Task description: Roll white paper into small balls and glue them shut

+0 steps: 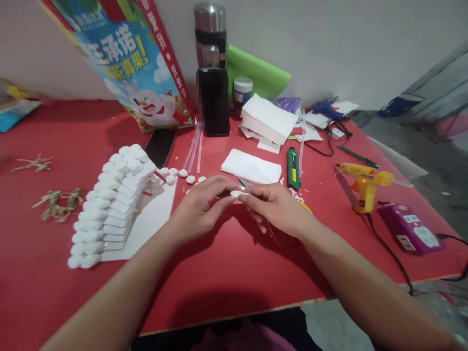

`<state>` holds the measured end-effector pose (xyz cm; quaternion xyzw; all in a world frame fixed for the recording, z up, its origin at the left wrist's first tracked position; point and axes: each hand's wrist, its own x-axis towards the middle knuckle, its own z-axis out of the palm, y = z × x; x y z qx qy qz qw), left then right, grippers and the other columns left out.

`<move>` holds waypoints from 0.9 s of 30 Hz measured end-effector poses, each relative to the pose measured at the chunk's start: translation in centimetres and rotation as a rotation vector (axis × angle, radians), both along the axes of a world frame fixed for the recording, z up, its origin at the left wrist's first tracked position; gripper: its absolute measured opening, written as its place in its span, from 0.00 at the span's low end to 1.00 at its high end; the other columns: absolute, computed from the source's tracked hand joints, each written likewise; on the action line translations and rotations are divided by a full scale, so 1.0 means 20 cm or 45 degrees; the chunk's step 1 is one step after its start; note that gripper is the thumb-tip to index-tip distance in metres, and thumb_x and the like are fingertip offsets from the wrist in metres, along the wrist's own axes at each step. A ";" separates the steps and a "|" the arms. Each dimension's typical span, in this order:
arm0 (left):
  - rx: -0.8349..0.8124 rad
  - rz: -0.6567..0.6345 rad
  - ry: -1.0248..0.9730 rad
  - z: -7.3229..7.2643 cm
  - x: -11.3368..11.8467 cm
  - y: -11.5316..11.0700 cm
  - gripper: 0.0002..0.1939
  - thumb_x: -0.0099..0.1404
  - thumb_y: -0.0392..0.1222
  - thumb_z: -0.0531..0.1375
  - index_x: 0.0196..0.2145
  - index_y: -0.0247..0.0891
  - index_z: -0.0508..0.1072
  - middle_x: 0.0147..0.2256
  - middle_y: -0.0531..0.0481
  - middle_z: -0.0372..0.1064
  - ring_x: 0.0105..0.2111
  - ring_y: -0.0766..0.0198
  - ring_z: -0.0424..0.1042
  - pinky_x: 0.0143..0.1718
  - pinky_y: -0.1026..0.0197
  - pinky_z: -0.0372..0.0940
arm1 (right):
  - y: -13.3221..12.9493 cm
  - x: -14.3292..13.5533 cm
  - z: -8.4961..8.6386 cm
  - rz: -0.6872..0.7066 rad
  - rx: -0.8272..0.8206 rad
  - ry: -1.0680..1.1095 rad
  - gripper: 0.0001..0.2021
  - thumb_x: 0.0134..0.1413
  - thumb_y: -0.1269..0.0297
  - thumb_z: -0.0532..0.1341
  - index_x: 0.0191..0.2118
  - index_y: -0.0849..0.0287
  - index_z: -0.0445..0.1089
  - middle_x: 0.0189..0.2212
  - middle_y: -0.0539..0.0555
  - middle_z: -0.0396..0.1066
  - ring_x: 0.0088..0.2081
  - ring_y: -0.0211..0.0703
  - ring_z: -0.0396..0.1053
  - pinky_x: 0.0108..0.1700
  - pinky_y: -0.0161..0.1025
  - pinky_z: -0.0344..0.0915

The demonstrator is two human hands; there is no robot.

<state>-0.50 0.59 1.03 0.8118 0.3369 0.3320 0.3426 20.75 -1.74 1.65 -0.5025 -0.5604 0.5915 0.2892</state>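
Observation:
Both my hands meet near the middle of the red table (226,273). Between their fingertips is a small white piece (238,194). My left hand (204,202) pinches its left end with thumb and forefinger. From the other side my right hand (272,204) grips the piece, its fingers curled; a thin strand hangs beneath them. Just behind the hands lies a stack of white paper (252,165), with a metal blade tip at its front edge. Several small white discs (190,180) are scattered beyond my left hand.
Rows of white discs on folded card (106,195) stand at left. A green cutter (293,168), yellow glue gun (365,185) and purple power strip (411,228) are at right. Behind are a phone (214,102), a flask (210,29) and a colourful box (135,63).

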 end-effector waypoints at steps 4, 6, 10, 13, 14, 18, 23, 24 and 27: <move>-0.087 0.067 -0.051 0.00 0.01 -0.01 0.08 0.75 0.39 0.61 0.47 0.38 0.79 0.45 0.45 0.78 0.46 0.59 0.76 0.50 0.58 0.67 | 0.00 -0.02 -0.03 -0.136 0.139 -0.146 0.12 0.66 0.55 0.62 0.37 0.58 0.74 0.13 0.42 0.62 0.14 0.35 0.62 0.20 0.33 0.58; -0.192 0.150 -0.125 -0.01 0.03 -0.02 0.07 0.73 0.41 0.63 0.44 0.38 0.80 0.42 0.46 0.79 0.43 0.58 0.77 0.48 0.57 0.68 | -0.01 -0.03 -0.05 -0.216 0.333 -0.294 0.11 0.64 0.58 0.63 0.34 0.58 0.75 0.14 0.43 0.64 0.16 0.34 0.62 0.22 0.33 0.57; -0.532 0.291 -0.340 -0.02 0.08 -0.04 0.10 0.69 0.47 0.68 0.42 0.38 0.79 0.36 0.48 0.79 0.37 0.59 0.76 0.41 0.57 0.70 | -0.02 -0.05 -0.06 -0.366 0.788 -0.516 0.08 0.61 0.66 0.64 0.29 0.59 0.76 0.19 0.47 0.69 0.21 0.34 0.62 0.26 0.35 0.55; -0.638 0.327 -0.451 -0.02 0.10 -0.05 0.11 0.66 0.48 0.70 0.40 0.38 0.80 0.35 0.48 0.79 0.35 0.60 0.76 0.39 0.59 0.70 | -0.03 -0.05 -0.05 -0.418 1.018 -0.564 0.09 0.62 0.68 0.65 0.29 0.59 0.75 0.21 0.47 0.71 0.23 0.34 0.62 0.28 0.35 0.56; -0.670 0.321 -0.484 -0.02 0.10 -0.05 0.11 0.65 0.48 0.71 0.39 0.38 0.81 0.35 0.48 0.79 0.35 0.61 0.76 0.38 0.60 0.70 | -0.03 -0.05 -0.05 -0.407 1.087 -0.569 0.09 0.63 0.68 0.64 0.29 0.58 0.74 0.22 0.47 0.72 0.23 0.34 0.63 0.29 0.35 0.57; -0.763 0.265 -0.592 -0.02 0.09 -0.05 0.10 0.65 0.47 0.72 0.38 0.38 0.81 0.33 0.49 0.79 0.33 0.62 0.78 0.38 0.60 0.73 | -0.03 -0.03 -0.03 -0.281 1.235 -0.522 0.10 0.66 0.71 0.62 0.31 0.57 0.75 0.26 0.49 0.76 0.27 0.36 0.69 0.32 0.36 0.60; -0.755 0.237 -0.598 -0.02 0.09 -0.05 0.12 0.64 0.46 0.73 0.39 0.36 0.81 0.36 0.45 0.83 0.37 0.58 0.82 0.44 0.55 0.77 | -0.03 -0.02 -0.04 -0.226 1.172 -0.478 0.08 0.66 0.71 0.62 0.35 0.57 0.76 0.28 0.51 0.78 0.30 0.39 0.73 0.35 0.37 0.64; -0.771 0.235 -0.599 -0.02 0.08 -0.05 0.12 0.64 0.46 0.73 0.39 0.36 0.80 0.35 0.45 0.83 0.36 0.58 0.83 0.44 0.55 0.77 | -0.03 -0.02 -0.04 -0.219 1.141 -0.464 0.08 0.66 0.71 0.62 0.34 0.58 0.77 0.28 0.51 0.78 0.30 0.39 0.73 0.35 0.36 0.63; -0.814 0.216 -0.570 -0.02 0.07 -0.04 0.13 0.63 0.46 0.74 0.38 0.36 0.80 0.34 0.46 0.84 0.36 0.57 0.84 0.43 0.57 0.77 | -0.02 -0.02 -0.04 -0.207 0.991 -0.384 0.09 0.65 0.68 0.64 0.32 0.58 0.77 0.26 0.50 0.77 0.27 0.37 0.70 0.32 0.36 0.62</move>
